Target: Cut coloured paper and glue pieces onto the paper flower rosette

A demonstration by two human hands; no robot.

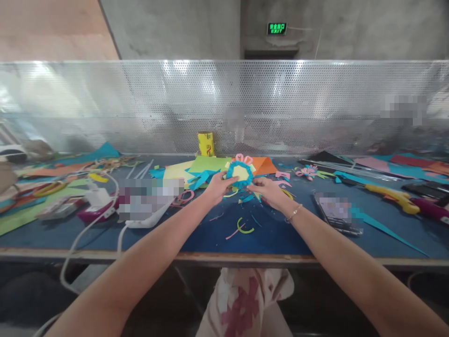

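Note:
Between my two hands is a round paper craft [242,173] with a pale yellow centre, a ruffled blue border and pink loops at its top. My left hand [220,185] pinches its left edge, the thumb lying on the yellow face. On the other side, my right hand [267,191] grips the lower right edge with closed fingers. The craft is held up above the blue table. Behind it lie green paper [210,164] and orange paper [264,166]. Below the hands, a green curved paper strip [245,228] and thin pink scraps rest on the tabletop.
A phone [336,215] lies to the right, near a yellow-handled tool [391,197]. At left stand a white power strip [149,216] with a cable and a purple-and-white plug block [96,208]. A yellow box [206,144] stands by the perforated metal screen [147,103].

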